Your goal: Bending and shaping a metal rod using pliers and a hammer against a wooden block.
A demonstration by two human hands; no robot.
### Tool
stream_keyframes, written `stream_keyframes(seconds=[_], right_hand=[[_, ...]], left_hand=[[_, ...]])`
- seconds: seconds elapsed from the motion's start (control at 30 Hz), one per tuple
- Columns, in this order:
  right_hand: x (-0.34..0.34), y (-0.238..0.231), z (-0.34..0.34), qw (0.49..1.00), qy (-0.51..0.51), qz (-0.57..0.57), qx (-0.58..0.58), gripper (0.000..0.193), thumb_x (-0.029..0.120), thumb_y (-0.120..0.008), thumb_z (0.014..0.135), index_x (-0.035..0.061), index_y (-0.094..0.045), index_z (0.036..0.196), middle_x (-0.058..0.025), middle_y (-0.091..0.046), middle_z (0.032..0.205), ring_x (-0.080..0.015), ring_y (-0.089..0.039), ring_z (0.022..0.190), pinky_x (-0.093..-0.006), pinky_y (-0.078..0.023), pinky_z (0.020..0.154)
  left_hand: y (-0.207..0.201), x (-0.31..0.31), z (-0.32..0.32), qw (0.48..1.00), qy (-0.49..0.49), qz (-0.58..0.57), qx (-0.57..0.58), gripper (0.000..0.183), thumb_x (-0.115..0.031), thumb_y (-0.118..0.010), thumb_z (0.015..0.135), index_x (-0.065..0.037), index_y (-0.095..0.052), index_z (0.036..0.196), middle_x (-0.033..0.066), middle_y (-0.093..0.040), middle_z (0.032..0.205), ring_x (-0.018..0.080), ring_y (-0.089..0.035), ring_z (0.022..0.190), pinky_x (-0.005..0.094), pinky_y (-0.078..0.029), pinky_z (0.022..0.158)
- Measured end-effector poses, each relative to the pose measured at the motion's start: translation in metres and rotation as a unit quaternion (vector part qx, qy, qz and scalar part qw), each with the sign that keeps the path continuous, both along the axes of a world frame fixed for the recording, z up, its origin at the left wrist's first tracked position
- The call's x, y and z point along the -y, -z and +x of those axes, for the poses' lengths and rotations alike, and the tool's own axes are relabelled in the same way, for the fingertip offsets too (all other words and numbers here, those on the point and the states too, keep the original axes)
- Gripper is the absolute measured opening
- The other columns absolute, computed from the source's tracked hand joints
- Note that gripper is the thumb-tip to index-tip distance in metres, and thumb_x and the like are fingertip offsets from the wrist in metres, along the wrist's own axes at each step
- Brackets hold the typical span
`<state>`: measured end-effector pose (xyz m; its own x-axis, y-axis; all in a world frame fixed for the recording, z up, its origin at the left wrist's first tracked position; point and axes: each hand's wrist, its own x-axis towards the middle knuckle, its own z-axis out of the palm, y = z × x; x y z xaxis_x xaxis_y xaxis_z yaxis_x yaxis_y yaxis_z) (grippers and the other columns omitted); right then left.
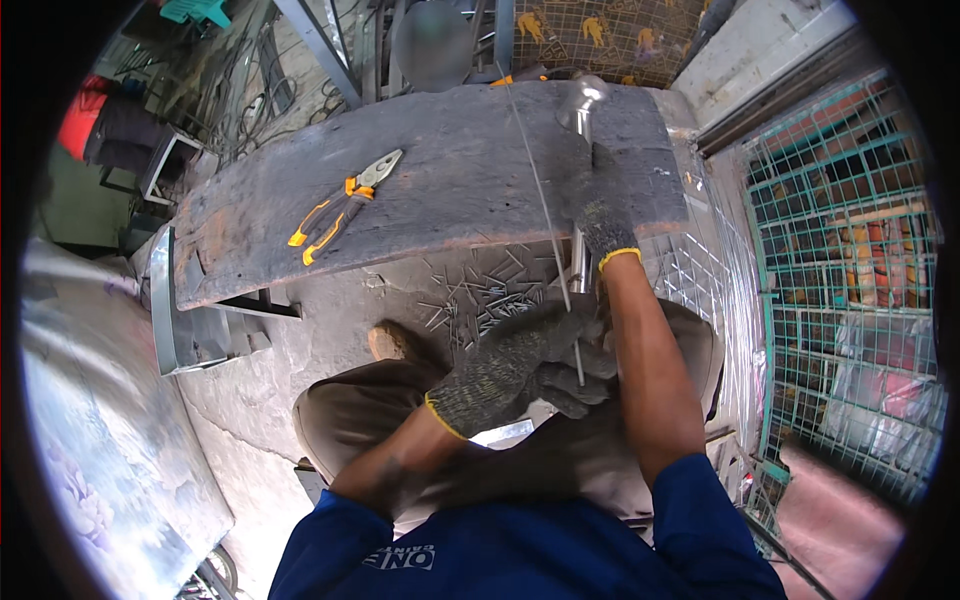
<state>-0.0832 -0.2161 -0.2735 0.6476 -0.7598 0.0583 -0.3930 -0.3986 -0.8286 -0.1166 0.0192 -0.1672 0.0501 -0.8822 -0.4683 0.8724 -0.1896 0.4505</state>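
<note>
My left hand (520,360), in a dark grey knitted glove with a yellow cuff, is closed around a thin metal rod (533,165). The rod slants up from the fingers across the bench, and its short lower end sticks out below them. My right hand (597,205), gloved the same way, grips the shiny metal shaft of a hammer (584,122). The hammer's rounded head is at the bench's far side, and the shaft's lower end hangs past the near edge. Combination pliers (345,205) with orange and black handles lie on the dark wooden bench (450,180), left of the rod.
Short cut metal pieces (490,290) are scattered on the concrete floor under the bench's near edge. At right stands a green wire-mesh panel (850,250). A floral cloth (110,400) hangs at left. Beyond it is a person in red (85,118). Metal bars (320,50) stand behind the bench.
</note>
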Motion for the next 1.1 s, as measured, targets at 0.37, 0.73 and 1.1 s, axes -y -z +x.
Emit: stream_keyframes(seconds=[0.37, 0.73, 1.1], right_hand=[[-0.011, -0.012, 0.006, 0.999, -0.009, -0.034, -0.028, 0.042, 0.037, -0.048, 0.099, -0.0028, -0.060, 0.105, -0.0274, -0.065, 0.094, -0.0425, -0.064, 0.090, -0.0479, -0.049, 0.077], [-0.017, -0.041, -0.006, 0.993, -0.048, 0.103, 0.026, 0.040, 0.036, -0.046, 0.101, -0.0017, -0.059, 0.103, -0.0225, -0.066, 0.082, -0.0358, -0.067, 0.075, -0.0458, -0.051, 0.067], [0.013, 0.024, 0.001, 0.999, -0.015, -0.027, 0.028, 0.037, 0.038, -0.053, 0.099, 0.0018, -0.058, 0.102, -0.0051, -0.057, 0.069, -0.0142, -0.059, 0.060, -0.0308, -0.046, 0.049]], left_hand=[[-0.056, 0.000, 0.019, 0.951, -0.165, -0.142, -0.219, 0.040, -0.031, -0.052, 0.100, -0.008, -0.051, 0.133, 0.0135, -0.066, 0.112, 0.0249, -0.067, 0.081, 0.0369, -0.056, 0.063], [-0.066, -0.001, 0.024, 0.949, -0.242, -0.182, -0.088, 0.042, -0.028, -0.044, 0.101, -0.011, -0.051, 0.139, 0.0045, -0.066, 0.109, 0.0156, -0.062, 0.072, 0.0276, -0.050, 0.050], [-0.038, -0.019, -0.009, 0.996, -0.061, 0.033, -0.050, 0.021, -0.024, -0.058, 0.097, -0.007, -0.058, 0.109, 0.0059, -0.064, 0.079, 0.0182, -0.062, 0.063, 0.0314, -0.052, 0.055]])
